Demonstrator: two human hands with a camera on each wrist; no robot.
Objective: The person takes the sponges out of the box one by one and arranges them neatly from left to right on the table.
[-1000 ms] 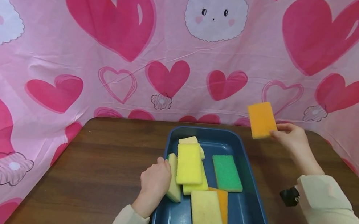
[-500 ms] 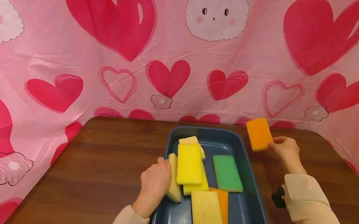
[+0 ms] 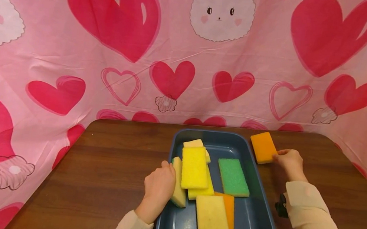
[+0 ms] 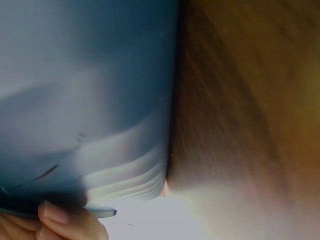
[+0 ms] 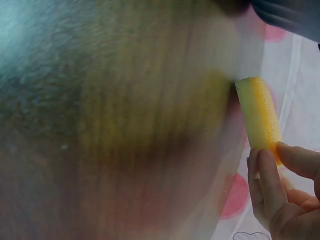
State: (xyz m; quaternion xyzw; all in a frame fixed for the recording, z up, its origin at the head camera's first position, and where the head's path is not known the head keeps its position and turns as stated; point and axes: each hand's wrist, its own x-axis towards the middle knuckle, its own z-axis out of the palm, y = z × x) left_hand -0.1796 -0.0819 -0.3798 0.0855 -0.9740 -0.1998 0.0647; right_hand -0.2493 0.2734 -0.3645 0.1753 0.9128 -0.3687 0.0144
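My right hand [image 3: 290, 163] pinches an orange sponge [image 3: 263, 148] by its near right edge, close over the table just outside the tray's far right corner. In the right wrist view the sponge [image 5: 260, 117] stands out between thumb and fingers, showing a paler side. My left hand [image 3: 159, 183] grips the left rim of a blue tray [image 3: 262, 208]; the left wrist view shows the fingers [image 4: 67, 220] curled over that rim. Inside the tray, beside the left hand, a pale yellow sponge [image 3: 178, 185] leans on edge against the wall.
Also in the tray lie a bright yellow sponge [image 3: 194, 167] on top of others, a green sponge [image 3: 234, 177], and a large pale yellow sponge [image 3: 213, 224] overlapping an orange one [image 3: 229, 212]. The brown table [image 3: 107, 170] ends at a pink heart-print cloth [image 3: 177, 46].
My right hand has lowered the orange sponge from above the table's far edge down beside the tray, and the arm has shifted slightly left. The left hand and tray stay put.
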